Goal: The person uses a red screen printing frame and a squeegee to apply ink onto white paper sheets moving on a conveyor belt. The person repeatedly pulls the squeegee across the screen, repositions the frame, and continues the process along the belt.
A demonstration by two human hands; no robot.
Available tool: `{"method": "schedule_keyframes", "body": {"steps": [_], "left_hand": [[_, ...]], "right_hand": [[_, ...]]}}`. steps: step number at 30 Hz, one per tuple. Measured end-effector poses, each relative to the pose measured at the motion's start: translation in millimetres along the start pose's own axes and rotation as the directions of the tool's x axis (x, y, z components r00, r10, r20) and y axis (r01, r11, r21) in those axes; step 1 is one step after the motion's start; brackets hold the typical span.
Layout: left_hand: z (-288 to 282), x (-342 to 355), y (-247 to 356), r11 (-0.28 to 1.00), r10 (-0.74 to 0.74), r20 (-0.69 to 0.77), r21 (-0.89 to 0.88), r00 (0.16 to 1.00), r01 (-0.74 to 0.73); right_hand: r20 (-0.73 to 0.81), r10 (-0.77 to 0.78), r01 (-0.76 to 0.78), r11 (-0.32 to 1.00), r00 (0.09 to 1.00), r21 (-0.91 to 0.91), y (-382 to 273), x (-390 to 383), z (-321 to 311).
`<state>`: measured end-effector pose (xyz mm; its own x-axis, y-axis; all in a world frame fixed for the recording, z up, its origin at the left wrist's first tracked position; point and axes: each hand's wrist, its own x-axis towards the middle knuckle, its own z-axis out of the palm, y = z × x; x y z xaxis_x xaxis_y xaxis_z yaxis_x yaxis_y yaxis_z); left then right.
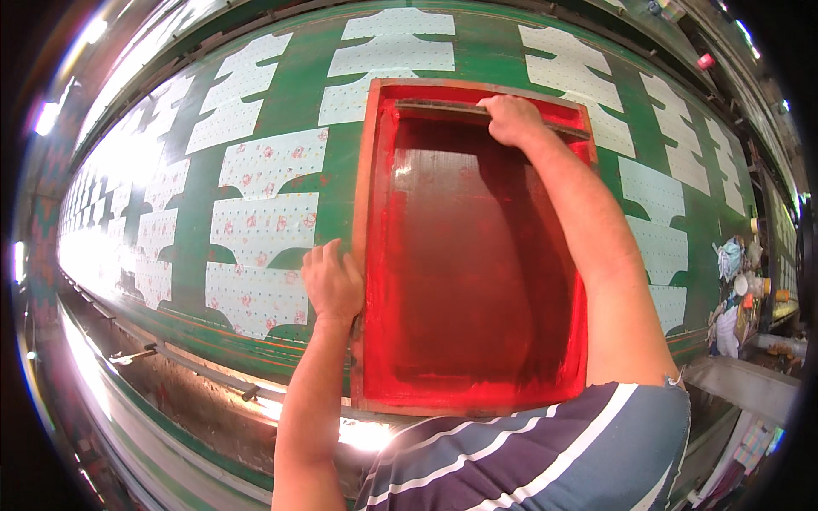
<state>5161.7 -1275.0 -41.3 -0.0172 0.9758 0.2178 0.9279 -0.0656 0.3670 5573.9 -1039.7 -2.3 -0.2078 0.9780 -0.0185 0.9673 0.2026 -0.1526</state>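
Observation:
A screen-printing frame with a red-stained border lies on the green table. Dark red mesh fills its middle. Inside its far end, a long, narrow squeegee lies crosswise. My right hand is closed over the squeegee near its middle, with that arm stretched across the right side of the frame. Just outside the frame's left edge, my left hand rests with fingers bent and slightly apart, its side against the edge. Nothing shows in it. Beside it lie white cloth pieces with small coloured prints.
The long green table carries several rows of pale cut cloth pieces. A rail runs along its near edge. Cups, rags and containers crowd the right end, near a grey metal bar.

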Motion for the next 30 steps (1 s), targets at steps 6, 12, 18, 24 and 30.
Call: {"method": "schedule_keyframes", "body": {"steps": [6, 12, 18, 24, 30], "left_hand": [[-1, -1, -2, 1.0, 0.011, 0.002, 0.006, 1.0, -0.011], [-3, 3, 2, 0.999, 0.046, -0.012, 0.005, 0.999, -0.046], [2, 2, -5, 0.999, 0.039, -0.005, -0.017, 0.999, -0.039], [7, 4, -7, 0.999, 0.015, 0.017, -0.039, 1.0, -0.014], [13, 6, -15, 0.997, 0.012, 0.013, -0.072, 1.0, -0.011]], "right_hand": [[-0.069, 0.004, -0.002, 0.999, 0.998, 0.041, 9, 17, -3], [0.235, -0.07, 0.041, 0.991, 0.97, 0.124, 12, 20, -27], [0.297, -0.036, 0.003, 0.994, 0.954, 0.111, -29, -52, -23], [0.309, -0.029, 0.01, 0.998, 0.951, 0.065, -88, -163, -28], [0.239, -0.058, 0.038, 0.995, 0.969, 0.087, -155, -294, -12]]}}
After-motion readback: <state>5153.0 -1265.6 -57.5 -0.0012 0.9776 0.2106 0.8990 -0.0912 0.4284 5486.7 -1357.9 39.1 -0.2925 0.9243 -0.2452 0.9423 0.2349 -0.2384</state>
